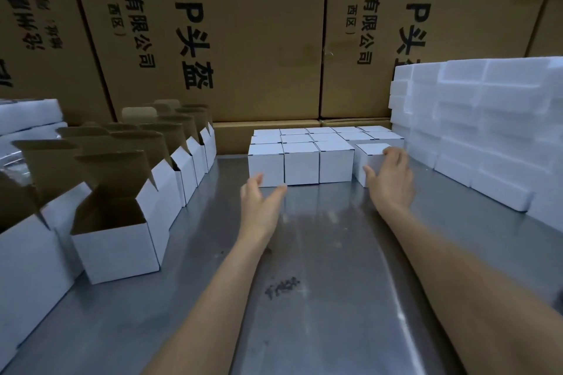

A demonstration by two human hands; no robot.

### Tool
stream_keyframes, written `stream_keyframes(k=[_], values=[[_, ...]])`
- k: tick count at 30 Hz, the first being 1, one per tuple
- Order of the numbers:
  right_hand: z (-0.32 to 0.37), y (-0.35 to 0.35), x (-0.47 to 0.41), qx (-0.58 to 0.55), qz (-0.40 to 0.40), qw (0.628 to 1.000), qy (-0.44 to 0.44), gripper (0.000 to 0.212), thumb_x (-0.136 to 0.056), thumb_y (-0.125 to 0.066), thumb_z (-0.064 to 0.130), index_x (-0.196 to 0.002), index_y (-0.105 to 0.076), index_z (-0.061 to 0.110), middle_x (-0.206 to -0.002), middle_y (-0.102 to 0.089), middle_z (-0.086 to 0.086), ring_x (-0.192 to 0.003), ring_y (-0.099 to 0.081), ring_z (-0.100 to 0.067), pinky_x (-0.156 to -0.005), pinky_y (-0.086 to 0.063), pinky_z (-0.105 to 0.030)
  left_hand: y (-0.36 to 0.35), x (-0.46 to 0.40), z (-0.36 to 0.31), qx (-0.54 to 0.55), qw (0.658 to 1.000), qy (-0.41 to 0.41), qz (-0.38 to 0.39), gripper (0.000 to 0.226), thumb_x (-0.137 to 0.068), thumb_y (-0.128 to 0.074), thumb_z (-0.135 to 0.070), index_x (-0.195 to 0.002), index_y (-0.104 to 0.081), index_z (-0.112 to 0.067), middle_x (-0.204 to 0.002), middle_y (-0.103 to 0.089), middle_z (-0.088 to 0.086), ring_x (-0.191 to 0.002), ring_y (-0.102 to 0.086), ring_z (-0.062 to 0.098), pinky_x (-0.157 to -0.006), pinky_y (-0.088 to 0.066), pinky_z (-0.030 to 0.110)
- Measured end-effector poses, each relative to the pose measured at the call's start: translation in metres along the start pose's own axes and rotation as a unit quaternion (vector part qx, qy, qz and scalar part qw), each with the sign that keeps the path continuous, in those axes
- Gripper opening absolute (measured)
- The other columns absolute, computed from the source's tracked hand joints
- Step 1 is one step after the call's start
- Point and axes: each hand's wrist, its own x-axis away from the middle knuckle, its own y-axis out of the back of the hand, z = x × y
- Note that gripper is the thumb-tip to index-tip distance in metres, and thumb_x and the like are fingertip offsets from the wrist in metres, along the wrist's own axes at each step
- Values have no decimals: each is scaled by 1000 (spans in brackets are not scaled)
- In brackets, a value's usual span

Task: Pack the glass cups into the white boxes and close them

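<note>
Several open white boxes (117,240) stand in a row down the left side of the steel table (320,253), lids up and brown insides showing; the nearest looks empty, and no glass cup can be made out with any certainty, only a blurred clear shape at the far left edge. Moving right, the left hand (260,195) hovers just before the block of closed white boxes (300,158), fingers straight and spread, holding nothing and barely short of the front row. Right again, the right hand (388,173) lies on a single closed box (370,161), thumb on its near face and fingers curled over the far top edge. That box sits slightly apart from the front row, with a thin gap between it and its neighbour. The step in hand looks like seating this finished box into the row. To do it well, I would slide it left along the table instead of lifting it, keep its front face flush with the others, and use the flat left palm to steady the row so nothing shunts backwards. Press on the edges, not the lid centre, so the tuck flap stays shut. At far right, stacked white foam blocks (475,131) crowd the table edge; keep the elbow off them.
</note>
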Motion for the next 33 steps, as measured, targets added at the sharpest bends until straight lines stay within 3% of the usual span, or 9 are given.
stream_keyframes(k=[3, 12, 18, 23, 26, 30, 33], values=[[0, -9, -9, -11, 5, 1000, 11, 45, -93, -58, 31, -132, -41, 16, -150, -23, -13, -121, -45, -38, -86, -43, -47, -1, -23, 2, -1, 999, 3, -34, 50, -89, -57, -14, -137, -42, -14, -139, -43, 5, -118, -51, 21, -101, -42, 38], [-4, -20, -20, 27, 17, 999, 34, 44, -98, -46, 26, -140, -37, 18, -154, -20, -13, -126, -42, -37, -93, -42, -46, -13, -56, 13, -103, 994, 14, -38, 50, -88, -53, -14, -136, -40, -15, -139, -37, 8, -119, -47, 24, -85, -32, 25], [-4, -19, -21, 35, 13, 998, 44, 43, -97, -50, 24, -139, -42, 23, -150, -24, -13, -125, -41, -36, -90, -42, -44, -12, -57, 14, -103, 994, 14, -39, 53, -87, -53, -12, -138, -39, -16, -141, -36, 8, -121, -45, 24, -86, -31, 24], [-4, -18, -19, 50, 29, 997, 48, 53, -97, -51, 27, -146, -31, 25, -153, -19, -13, -126, -41, -35, -91, -43, -45, -13, -55, 13, -99, 994, 22, -43, 61, -86, -53, -11, -143, -33, -16, -142, -38, 7, -125, -43, 24, -92, -33, 27], [2, -15, -10, 69, 12, 996, 56, 59, -97, -50, 28, -148, -24, 15, -153, -19, -16, -125, -43, -36, -89, -43, -44, -12, -50, 8, -92, 994, 23, -45, 63, -86, -54, -11, -144, -31, -15, -142, -37, 7, -126, -43, 25, -98, -36, 31], [3, -5, 7, 109, 13, 991, 71, 43, -96, -46, 24, -134, -38, 5, -139, -37, -17, -116, -48, -35, -78, -42, -39, -13, -33, 2, -113, 993, 5, -13, 55, -88, -52, -9, -141, -38, -12, -146, -35, 9, -124, -45, 26, -101, -40, 37], [5, 6, 26, 157, 38, 982, 98, 26, -94, -43, 17, -117, -48, 5, -119, -50, -14, -106, -51, -32, -67, -33, -34, -13, -10, -2, -134, 991, 2, 12, 54, -89, -47, -4, -142, -39, -13, -148, -31, 6, -125, -44, 23, -95, -37, 28]])
